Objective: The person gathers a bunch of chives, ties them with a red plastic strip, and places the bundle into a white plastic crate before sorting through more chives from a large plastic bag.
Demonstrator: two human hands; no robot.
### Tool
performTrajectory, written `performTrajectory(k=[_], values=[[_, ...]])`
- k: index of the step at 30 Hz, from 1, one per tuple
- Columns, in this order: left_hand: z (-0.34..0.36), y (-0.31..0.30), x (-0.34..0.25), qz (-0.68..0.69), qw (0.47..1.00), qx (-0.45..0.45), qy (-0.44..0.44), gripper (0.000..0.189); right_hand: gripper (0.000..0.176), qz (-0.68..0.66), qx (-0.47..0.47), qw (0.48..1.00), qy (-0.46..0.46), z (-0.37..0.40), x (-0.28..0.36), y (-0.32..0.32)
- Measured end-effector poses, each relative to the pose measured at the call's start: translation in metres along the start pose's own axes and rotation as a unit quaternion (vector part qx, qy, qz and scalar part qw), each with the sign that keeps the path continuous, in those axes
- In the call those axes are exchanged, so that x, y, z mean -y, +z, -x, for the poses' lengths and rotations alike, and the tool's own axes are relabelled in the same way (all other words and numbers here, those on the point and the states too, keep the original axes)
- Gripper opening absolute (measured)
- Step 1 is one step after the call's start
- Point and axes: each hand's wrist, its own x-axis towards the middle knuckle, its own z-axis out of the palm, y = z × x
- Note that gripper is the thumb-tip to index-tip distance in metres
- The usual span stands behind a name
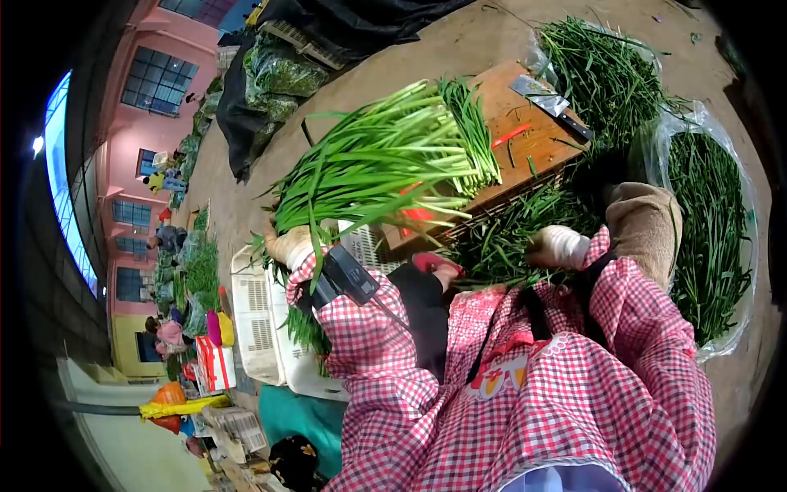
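Note:
A large bunch of garlic chives lies across the left side of the wooden board, its pale stalk ends pointing right. My left hand, with a pale wrapping on it, grips the leafy end; leaves hide part of the fingers. A smaller bunch of chives lies against the large one. Near my lap, my right hand, also wrapped, reaches into a pile of loose green leaves, which hides its fingertips. On the board are a cleaver with a black handle and a red strip.
Clear plastic bags of long greens stand at the right and far right. White plastic crates sit at my left. Dark sheeting lies beyond the board near bagged greens. Other people work in the distance.

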Motion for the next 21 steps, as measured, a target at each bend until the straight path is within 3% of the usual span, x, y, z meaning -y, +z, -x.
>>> performTrajectory(k=[2,4,6,8,10,12,13,14,16,18,20,21], values=[[0.023,0.016,-0.007,-0.026,0.998,-0.043,-0.041,0.059,0.036,0.309,0.075,0.941,0.114,0.013,0.004,-0.020],[0.024,0.017,-0.008,-0.032,0.996,-0.049,-0.063,0.060,0.078,0.243,0.072,0.957,0.144,0.025,0.026,-0.044],[0.004,0.002,-0.012,-0.027,0.997,-0.022,-0.065,0.062,0.077,0.139,-0.041,0.989,0.042,0.034,0.052,-0.051],[0.004,0.003,-0.010,-0.045,0.997,-0.027,-0.048,0.062,0.072,-0.048,-0.132,0.988,-0.066,0.035,0.084,-0.052],[0.003,0.004,-0.006,-0.047,0.998,-0.021,-0.031,0.062,0.064,-0.263,-0.212,0.922,-0.189,0.016,0.113,-0.035],[0.028,0.025,-0.004,-0.023,0.997,-0.056,-0.053,0.057,0.067,-0.363,-0.185,0.892,-0.197,0.005,0.151,-0.038],[0.015,0.014,-0.005,0.001,0.997,-0.043,-0.063,0.057,0.058,-0.427,-0.147,0.879,-0.150,0.001,0.167,-0.039],[0.002,0.004,-0.006,0.026,0.997,-0.029,-0.073,0.058,0.046,-0.404,-0.154,0.890,-0.143,-0.007,0.175,-0.040],[0.005,-0.001,-0.004,-0.011,0.999,-0.018,-0.050,0.057,0.033,-0.446,-0.179,0.855,-0.194,-0.023,0.183,-0.032],[0.005,-0.009,-0.004,-0.029,0.999,-0.001,-0.035,0.052,0.018,-0.478,-0.071,0.855,-0.191,-0.011,0.172,-0.031],[0.001,-0.021,-0.003,0.018,0.998,0.013,-0.052,0.043,0.017,-0.396,-0.017,0.909,-0.128,0.008,0.158,-0.042],[-0.001,-0.026,-0.003,0.041,0.997,0.020,-0.061,0.038,0.019,-0.370,-0.069,0.916,-0.139,0.004,0.140,-0.030]])
